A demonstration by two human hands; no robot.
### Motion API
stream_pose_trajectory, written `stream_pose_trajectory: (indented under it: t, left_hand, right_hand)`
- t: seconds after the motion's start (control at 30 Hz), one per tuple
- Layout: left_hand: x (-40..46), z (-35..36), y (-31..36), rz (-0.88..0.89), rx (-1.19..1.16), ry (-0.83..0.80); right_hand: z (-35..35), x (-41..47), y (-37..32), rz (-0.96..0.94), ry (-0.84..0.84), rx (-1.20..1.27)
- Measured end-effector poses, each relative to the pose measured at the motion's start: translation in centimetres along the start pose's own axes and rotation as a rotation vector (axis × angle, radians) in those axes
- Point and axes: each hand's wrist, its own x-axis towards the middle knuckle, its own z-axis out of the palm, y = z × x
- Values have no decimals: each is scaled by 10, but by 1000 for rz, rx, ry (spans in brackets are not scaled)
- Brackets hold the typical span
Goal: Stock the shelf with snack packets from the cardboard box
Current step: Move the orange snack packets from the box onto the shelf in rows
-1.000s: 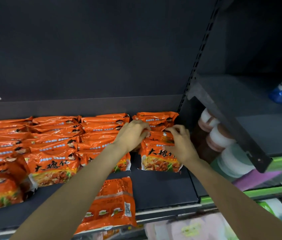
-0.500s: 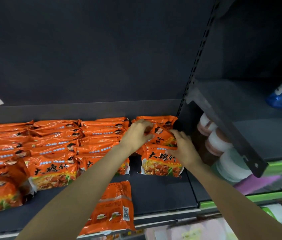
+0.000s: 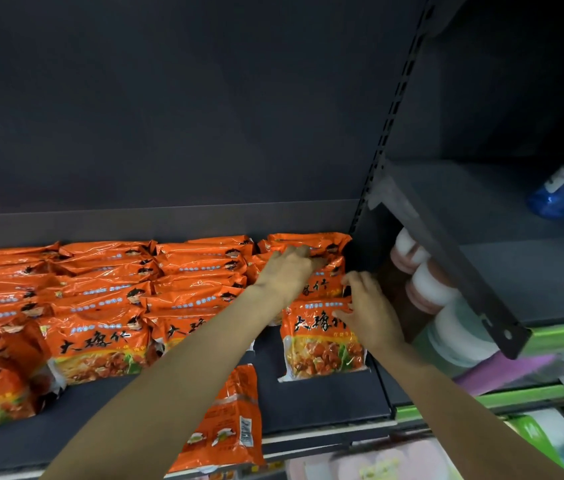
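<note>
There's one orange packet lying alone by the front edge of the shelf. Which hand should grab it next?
Probably the left hand. That lone packet lies right under the left forearm, so pulling back brings it close. The right hand is farther off at the shelf's right end, gripping the side of the rightmost stack.
</note>
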Motion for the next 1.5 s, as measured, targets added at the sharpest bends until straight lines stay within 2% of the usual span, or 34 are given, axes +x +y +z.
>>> stream_pose_trajectory:
  t: [0.2,0.3,0.5,0.7,0.83,1.0,1.13,1.23,1.33,1.43,1.5]
  left_hand:
    - [-18,12,-16,83,21,122]
    - [-32,24,-21,109,117,51]
    - [-27,38,-23,43,284,-25]
    - [-22,33,-22,17,290,-94]
    - [-24,31,-17,-6,280,-117]
    - [-23,32,-16,-12,276,-107]
    - [-23,33,-16,-13,267,-77]
    - [-23,32,-17,0,254,-82]
    - [-24,28,-18,4,185,-93]
    - [-22,20,-22,24,16,-103]
    - [-23,14,-26,44,-160,-34]
  right_hand:
    - [7,-3,7,6,-43,-4]
    - [14,-8,12,74,-137,19]
    - [33,-19,21,172,-381,116]
    - [38,-16,22,176,-370,84]
    - [41,-19,24,181,-399,201]
    - [41,-17,28,175,-411,222]
    - [35,-14,26,235,-495,213]
    - [28,-16,27,214,-416,205]
    - [13,-15,25,118,-288,178]
    - [1,-11,17,53,-54,197]
    - [-1,-8,11,34,80,199]
